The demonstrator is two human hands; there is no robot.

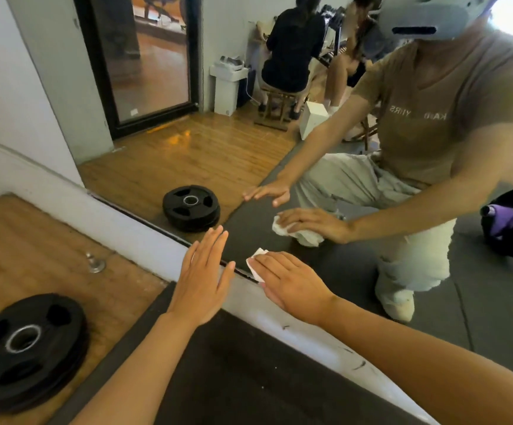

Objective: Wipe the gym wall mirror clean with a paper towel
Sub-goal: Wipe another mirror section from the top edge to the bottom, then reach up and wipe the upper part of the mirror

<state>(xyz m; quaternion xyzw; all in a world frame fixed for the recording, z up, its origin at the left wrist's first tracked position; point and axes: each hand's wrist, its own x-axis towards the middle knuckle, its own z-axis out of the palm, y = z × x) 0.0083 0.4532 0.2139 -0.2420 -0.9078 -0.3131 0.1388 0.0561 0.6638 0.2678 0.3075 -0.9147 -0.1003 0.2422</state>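
The wall mirror (163, 161) fills the upper and right part of the head view, its lower edge running diagonally above a white baseboard (144, 237). My right hand (292, 283) lies flat over a crumpled white paper towel (256, 265) and presses it against the glass at the mirror's bottom edge. Flat, with fingers straight and apart, my left hand (203, 280) rests against the baseboard and the mirror's lower rim, just left of the towel, and holds nothing. Both hands and the towel show again as reflections in the glass.
A black weight plate (25, 348) lies on the wooden floor at lower left. A small metal door stop (95, 265) sticks up near the baseboard. A dark rubber mat (233, 378) lies under my arms. The mirror reflects seated people and a white bin.
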